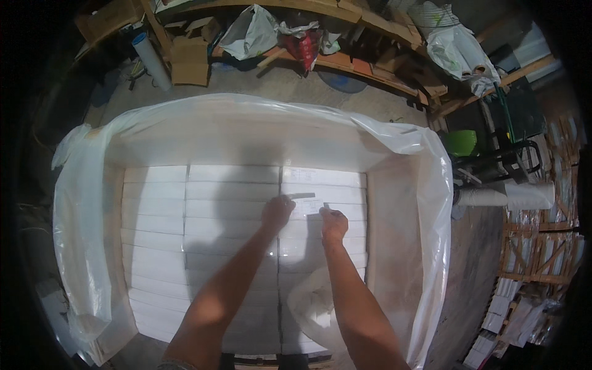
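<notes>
Over the right-hand column of white boxes (324, 179), my left hand (279, 213) and my right hand (333, 224) reach in from the near side. Both are closed, fingers pinching opposite ends of a small white paper slip (307, 205) with faint print. A narrow dark strip, perhaps the slip's shadow, shows just beyond it. The flat boxes lie in three columns inside a large crate (394, 222) lined with clear plastic film (80, 246). Beneath my right forearm is a pale, rounded, crumpled-looking thing (308, 302) that I cannot make out.
Beyond the crate a wooden shelf (345, 58) holds white plastic bags (250, 34) and scraps. A cardboard box (190, 61) and a blue-ended tube (151, 58) stand far left. To the right are a green container (460, 143), a film roll (481, 197) and wooden crates (536, 253).
</notes>
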Motion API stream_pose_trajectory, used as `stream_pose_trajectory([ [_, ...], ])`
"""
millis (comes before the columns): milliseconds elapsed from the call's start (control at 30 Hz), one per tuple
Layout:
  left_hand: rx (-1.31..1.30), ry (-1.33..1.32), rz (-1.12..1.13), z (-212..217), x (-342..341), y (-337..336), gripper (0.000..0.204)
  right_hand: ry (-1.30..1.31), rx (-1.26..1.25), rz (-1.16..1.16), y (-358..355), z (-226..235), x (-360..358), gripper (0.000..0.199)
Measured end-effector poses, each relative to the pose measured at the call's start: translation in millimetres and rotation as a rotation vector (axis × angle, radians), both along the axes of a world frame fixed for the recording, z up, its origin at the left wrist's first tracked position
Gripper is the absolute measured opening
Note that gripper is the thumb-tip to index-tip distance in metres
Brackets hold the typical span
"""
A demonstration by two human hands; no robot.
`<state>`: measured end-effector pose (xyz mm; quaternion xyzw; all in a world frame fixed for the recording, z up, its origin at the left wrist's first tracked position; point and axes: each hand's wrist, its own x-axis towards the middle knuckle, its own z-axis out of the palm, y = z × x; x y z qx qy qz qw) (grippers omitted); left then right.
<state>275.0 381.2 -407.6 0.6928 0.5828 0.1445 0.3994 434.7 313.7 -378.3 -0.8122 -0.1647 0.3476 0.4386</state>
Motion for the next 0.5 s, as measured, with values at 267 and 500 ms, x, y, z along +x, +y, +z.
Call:
stream_pose_trajectory([
  [267,0.014,0.14,0.072,-31,26,39,0.024,-0.553,-0.055,0.161,35,-64,7,0.03],
  [500,0.134,0.278,0.082,-41,34,39,0.02,-0.377,-0.14,0.031,48,-48,-8,0.029],
])
